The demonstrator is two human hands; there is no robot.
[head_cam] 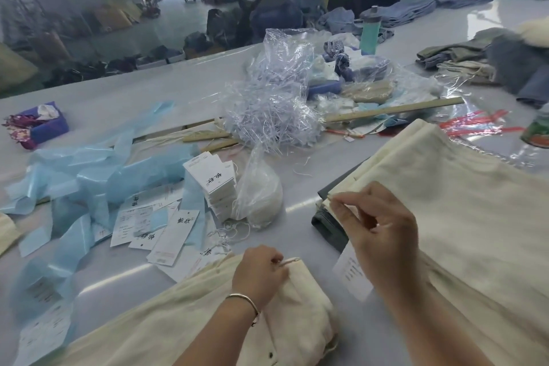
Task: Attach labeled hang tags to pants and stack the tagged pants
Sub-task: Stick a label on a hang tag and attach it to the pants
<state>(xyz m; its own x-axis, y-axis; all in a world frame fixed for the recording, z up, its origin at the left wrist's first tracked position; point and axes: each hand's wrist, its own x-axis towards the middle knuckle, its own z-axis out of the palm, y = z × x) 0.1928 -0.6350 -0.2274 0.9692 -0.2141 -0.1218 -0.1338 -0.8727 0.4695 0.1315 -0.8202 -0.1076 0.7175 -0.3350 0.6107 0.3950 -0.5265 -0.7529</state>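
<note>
Head view: my left hand [261, 272] pinched the pants [300, 324] loop steady, right hand [377, 226] at two o'clock pinching the tag string [334, 198] taut for threading

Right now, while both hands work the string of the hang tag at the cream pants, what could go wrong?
1. The left hand pinches only the cream pants' small loop; it may slip out.
2. The white paper hang tag dangles under the right hand, so its thin string could tangle.
3. The leaning pile of white tags nearby might topple if bumped.
</note>
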